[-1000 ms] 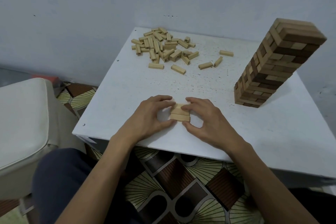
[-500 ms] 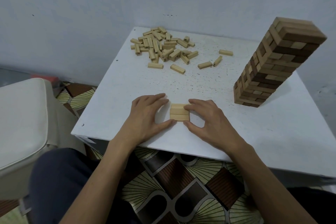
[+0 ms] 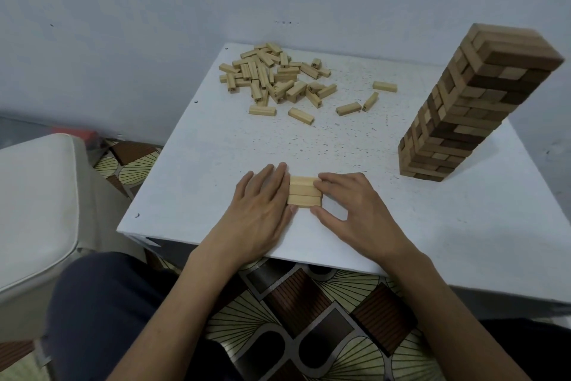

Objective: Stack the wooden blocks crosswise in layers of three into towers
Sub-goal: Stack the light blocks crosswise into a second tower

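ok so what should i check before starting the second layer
1. Three blocks side by side in the layer: ok.
2. Ends flush: cannot tell; the left hand presses flat on the left ends and the right hand holds and covers the right end.
3. A hand free to fetch: not ok, both are on the layer.
4. Loose blocks in the pile: ok, plenty at the far side.
5. Room beside the tower: ok, it stands apart to the right.
6. Layer back from the near edge of the table: ok.
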Demonstrator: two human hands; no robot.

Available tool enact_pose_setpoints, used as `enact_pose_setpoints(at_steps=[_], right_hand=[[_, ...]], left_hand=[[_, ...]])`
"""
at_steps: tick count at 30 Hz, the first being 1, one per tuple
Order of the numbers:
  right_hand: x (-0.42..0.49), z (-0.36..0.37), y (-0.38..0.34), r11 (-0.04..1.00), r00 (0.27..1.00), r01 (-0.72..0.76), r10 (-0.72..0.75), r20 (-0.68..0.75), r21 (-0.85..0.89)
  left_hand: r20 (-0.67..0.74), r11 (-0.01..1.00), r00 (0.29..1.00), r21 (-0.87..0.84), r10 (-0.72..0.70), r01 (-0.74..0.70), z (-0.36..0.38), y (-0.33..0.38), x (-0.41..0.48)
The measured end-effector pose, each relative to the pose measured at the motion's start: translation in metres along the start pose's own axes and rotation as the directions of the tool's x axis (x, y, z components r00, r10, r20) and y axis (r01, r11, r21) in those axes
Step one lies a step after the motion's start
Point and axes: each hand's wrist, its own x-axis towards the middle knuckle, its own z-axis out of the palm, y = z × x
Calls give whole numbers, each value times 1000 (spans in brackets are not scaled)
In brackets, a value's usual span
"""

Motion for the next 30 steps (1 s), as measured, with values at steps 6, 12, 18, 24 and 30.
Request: enact_pose_setpoints(at_steps=[6,12,18,24,30], right_hand=[[-2,-1,-1,1000,1000,-25,25,-10,8],[-10,-4,-22,923,944,-174,255,208,-342],[-16,6,-32,894,916,-183,307,260,-409],[-15,9,-38,896,917,-173,298,264,-410],[-14,8,-39,888,913,-177,309,266,-424]], left_hand=[[-11,1000,1000,8,6,-5,2,0,0],[-1,1000,1000,1,-11,11,3,-1,-2],[-9,999,1000,-11,-30,30,3,5,-3],[-4,999,1000,16,-31,31,5,8,-3],[3,999,999,10,-40,40,4,9,-3]])
